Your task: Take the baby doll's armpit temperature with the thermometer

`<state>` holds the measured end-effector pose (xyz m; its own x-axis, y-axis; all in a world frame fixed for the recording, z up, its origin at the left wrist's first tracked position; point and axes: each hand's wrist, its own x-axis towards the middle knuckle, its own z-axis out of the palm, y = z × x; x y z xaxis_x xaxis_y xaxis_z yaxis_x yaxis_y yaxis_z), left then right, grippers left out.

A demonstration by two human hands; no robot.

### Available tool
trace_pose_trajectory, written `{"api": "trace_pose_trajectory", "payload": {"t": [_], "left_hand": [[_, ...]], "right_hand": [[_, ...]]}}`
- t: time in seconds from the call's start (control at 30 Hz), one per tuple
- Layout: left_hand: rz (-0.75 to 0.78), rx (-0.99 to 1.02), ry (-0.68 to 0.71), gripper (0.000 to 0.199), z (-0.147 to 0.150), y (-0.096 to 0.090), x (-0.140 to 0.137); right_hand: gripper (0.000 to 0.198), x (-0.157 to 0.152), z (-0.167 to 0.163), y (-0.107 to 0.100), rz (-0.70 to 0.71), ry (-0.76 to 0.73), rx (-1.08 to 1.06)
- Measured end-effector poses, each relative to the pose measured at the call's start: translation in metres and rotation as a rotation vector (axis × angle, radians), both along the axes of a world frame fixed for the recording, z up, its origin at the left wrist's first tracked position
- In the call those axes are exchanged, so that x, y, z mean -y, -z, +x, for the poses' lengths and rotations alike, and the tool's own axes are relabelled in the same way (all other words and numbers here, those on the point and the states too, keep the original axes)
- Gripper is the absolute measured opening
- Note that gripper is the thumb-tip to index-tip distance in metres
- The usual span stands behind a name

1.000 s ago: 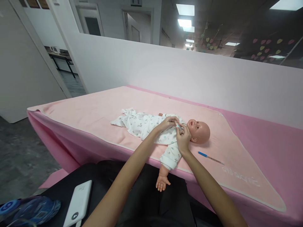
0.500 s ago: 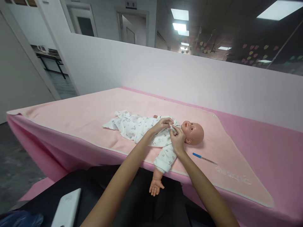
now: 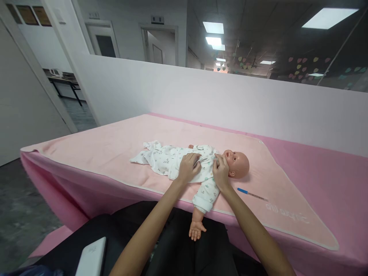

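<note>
A baby doll [image 3: 240, 165] lies on its back, its head to the right, dressed in a white printed top [image 3: 207, 174] and white printed bottoms [image 3: 161, 159]. My left hand [image 3: 189, 166] rests on the front of the clothes around the belly, fingers spread and thumb apart. Up by the neck, my right hand [image 3: 220, 171] has its fingers curled in a pinch at the top's collar. The bare doll's hand [image 3: 197, 230] nearest me hangs past the front edge of the table.
A peach blanket [image 3: 115, 142] covers much of the pink-draped table [image 3: 324, 165]. Right of the doll lies a thin stick with a blue end [image 3: 243, 190]. A white phone-like slab [image 3: 91, 257] lies at the lower left. Behind rises a white partition [image 3: 230, 99].
My hands have come apart. The left one has moved from the collar toward the doll's belly and its fingers have opened. My right hand stays at the collar. The camera view has shifted slightly.
</note>
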<state>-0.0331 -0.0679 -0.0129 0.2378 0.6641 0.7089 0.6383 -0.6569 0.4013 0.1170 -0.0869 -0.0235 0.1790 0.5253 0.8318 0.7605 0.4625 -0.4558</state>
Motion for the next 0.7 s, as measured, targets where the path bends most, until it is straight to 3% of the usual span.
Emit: {"api": "trace_pose_trajectory", "payload": {"t": [0.1, 0.27, 0.5, 0.7], "left_hand": [[0.053, 0.03, -0.126, 0.023, 0.001, 0.002, -0.002], [0.084, 0.118, -0.206, 0.026, 0.002, 0.005, -0.004], [0.074, 0.043, -0.181, 0.02, 0.003, 0.002, -0.001], [0.007, -0.035, -0.128, 0.023, 0.005, 0.003, 0.0]], "right_hand": [[0.026, 0.0, -0.002, -0.008, 0.073, -0.02, 0.219], [0.016, -0.014, -0.016, -0.017, 0.073, -0.041, 0.52], [0.009, -0.018, -0.022, -0.011, 0.055, 0.043, 0.455], [0.006, -0.016, -0.019, -0.009, -0.004, -0.013, 0.389]]}}
